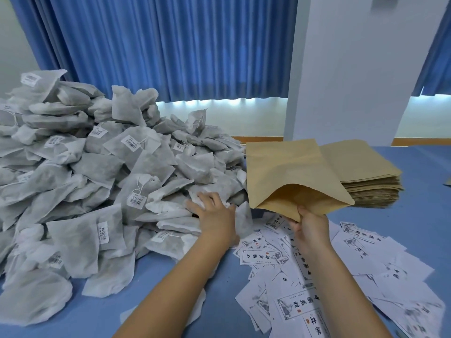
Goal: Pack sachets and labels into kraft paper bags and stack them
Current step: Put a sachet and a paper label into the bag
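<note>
A big heap of grey-white sachets [102, 172] with barcode tags covers the left of the blue table. My left hand [214, 215] lies on the heap's right edge, fingers spread over a sachet [170, 207]. My right hand [311, 226] pinches the lower lip of a kraft paper bag [288, 172], which it holds up with its mouth open toward me. Loose white printed labels [366, 259] are scattered on the table under and right of that hand.
A flat stack of empty kraft bags [366, 174] lies at the right, behind the held bag. A white pillar [353, 69] and blue curtains [158, 45] stand behind the table [219, 284].
</note>
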Tool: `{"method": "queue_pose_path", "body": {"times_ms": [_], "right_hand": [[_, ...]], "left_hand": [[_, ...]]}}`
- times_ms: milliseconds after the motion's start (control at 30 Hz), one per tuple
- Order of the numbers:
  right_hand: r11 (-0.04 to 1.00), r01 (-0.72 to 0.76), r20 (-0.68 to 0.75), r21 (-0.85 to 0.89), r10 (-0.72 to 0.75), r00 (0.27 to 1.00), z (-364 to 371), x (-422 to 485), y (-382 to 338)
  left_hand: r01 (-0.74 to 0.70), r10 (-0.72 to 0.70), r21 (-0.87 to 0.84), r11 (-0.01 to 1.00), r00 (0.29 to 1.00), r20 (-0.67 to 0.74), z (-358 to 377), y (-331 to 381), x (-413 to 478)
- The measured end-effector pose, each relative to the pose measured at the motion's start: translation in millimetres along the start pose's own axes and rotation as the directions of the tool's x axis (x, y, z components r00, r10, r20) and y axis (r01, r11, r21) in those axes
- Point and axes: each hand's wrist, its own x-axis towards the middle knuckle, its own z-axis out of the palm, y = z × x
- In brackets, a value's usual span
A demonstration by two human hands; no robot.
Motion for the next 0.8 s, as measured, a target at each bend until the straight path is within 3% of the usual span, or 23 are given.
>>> {"method": "queue_pose_path", "body": {"times_ms": [67, 133, 233, 400, 467, 667, 800], "right_hand": [[1.000, 0.001, -0.004, 0.007, -0.001, 1.000, -0.4, 0.3, -0.6], [0.999, -0.008, -0.002, 0.039, 0.008, 1.000, -0.8, 0.7, -0.8], [0.997, -0.016, 0.007, 0.073, 0.016, 1.000, -0.6, 0.3, -3.8], [0.994, 0.075, 0.092, 0.078, -0.082, 0.992, 5.9, -4.7, -14.3], [0.993, 0.115, 0.114, 0.027, -0.117, 0.986, 8.4, -7.6, -20.4], [0.990, 0.115, 0.119, -0.081, -0.105, 0.987, -12.4, -2.1, -43.5], [0.973, 0.179, 0.098, -0.143, -0.166, 0.981, -40.4, 3.0, -41.9]], "left_hand": [[0.014, -0.008, 0.039, 0.999, 0.989, -0.145, 1.5, 2.5, 2.2], [-0.011, 0.064, 0.211, 0.977, 0.968, -0.245, 2.4, 11.1, -2.1], [-0.078, 0.152, 0.352, 0.933, 0.970, -0.190, 10.2, 22.6, -5.5], [0.049, -0.054, 0.135, 0.990, 0.998, 0.035, 6.9, 12.4, 3.5], [0.043, -0.045, 0.034, 0.999, 0.995, 0.088, 2.0, 9.3, 9.5], [-0.029, 0.014, -0.144, 0.989, 0.994, -0.109, -6.2, 1.0, 10.4], [-0.172, 0.066, -0.338, 0.925, 0.950, -0.304, -23.3, -2.1, 4.7]]}}
